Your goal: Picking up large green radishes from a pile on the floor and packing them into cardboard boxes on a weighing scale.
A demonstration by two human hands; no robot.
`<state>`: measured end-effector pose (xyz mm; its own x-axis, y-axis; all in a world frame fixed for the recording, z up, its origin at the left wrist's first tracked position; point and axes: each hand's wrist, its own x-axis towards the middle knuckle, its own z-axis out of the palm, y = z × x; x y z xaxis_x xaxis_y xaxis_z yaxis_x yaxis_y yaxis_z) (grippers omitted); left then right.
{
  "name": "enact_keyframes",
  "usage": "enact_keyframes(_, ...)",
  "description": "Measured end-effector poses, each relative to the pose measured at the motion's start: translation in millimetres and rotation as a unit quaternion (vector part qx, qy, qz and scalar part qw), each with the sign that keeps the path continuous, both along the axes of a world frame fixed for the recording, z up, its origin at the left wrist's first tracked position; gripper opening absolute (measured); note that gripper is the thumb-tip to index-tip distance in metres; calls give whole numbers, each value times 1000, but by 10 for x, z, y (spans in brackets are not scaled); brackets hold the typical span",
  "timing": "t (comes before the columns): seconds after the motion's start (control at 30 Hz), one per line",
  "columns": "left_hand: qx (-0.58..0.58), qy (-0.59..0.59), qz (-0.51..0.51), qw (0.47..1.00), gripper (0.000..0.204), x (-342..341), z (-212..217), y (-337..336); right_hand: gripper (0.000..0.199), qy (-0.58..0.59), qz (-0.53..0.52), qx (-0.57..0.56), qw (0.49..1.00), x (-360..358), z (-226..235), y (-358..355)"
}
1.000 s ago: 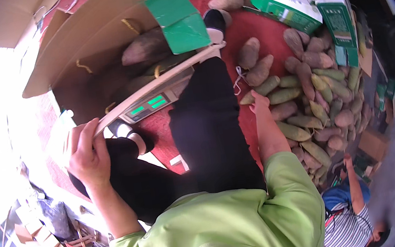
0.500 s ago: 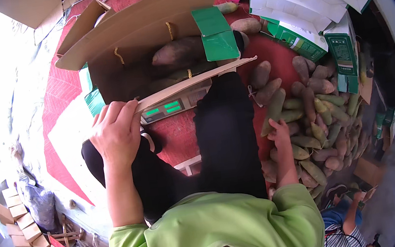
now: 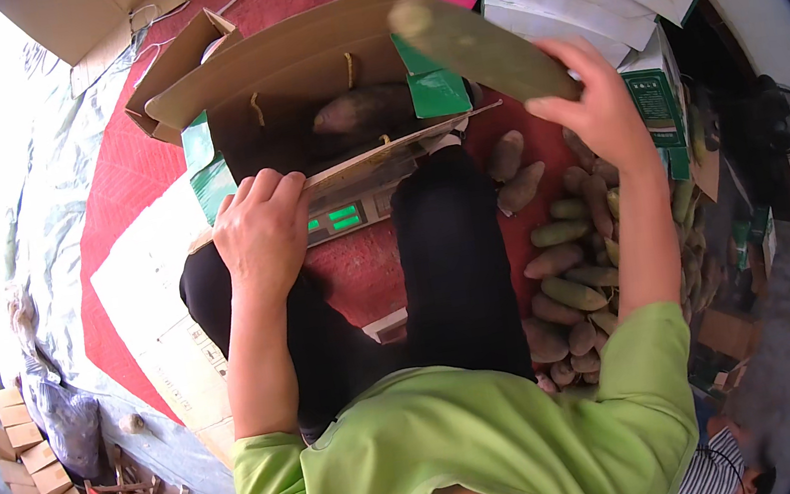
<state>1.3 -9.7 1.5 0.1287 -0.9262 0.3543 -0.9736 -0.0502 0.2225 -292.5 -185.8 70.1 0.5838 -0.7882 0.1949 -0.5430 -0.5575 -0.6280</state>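
Left hand (image 3: pixel 262 233) gripping the left part of the near flap (image 3: pixel 382 156) of an open carton (image 3: pixel 287 55), reddish radish (image 3: pixel 360 108) inside. Right hand (image 3: pixel 603 107) closed round one end of a long green radish (image 3: pixel 483 48), held aloft aslant, seen across the carton's far right corner. Radish pile (image 3: pixel 573 295) beyond the carton's near right corner.

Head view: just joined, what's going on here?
A person's right hand holds a long green radish up near the right end of an open cardboard box. The left hand grips the box's near flap. A brownish root already lies inside. A scale with a lit green display shows below the flap; a radish pile lies right.
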Motion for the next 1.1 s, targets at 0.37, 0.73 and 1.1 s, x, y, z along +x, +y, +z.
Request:
enact_keyframes(0.37, 15, -3, 7, 1000, 8, 29, 9, 8, 49, 287, 167, -17, 943, 1940, -756, -31)
enact_keyframes(0.73, 16, 15, 15, 1000, 10, -29, 1, 0, 37, -132, -17, 107, 985, 410, -667, -184)
enact_keyframes(1.1, 12, 14, 26, 1000, 9, -63, -33, -3, 35, -116, -449, 487, 740, -1651, -2984, 958)
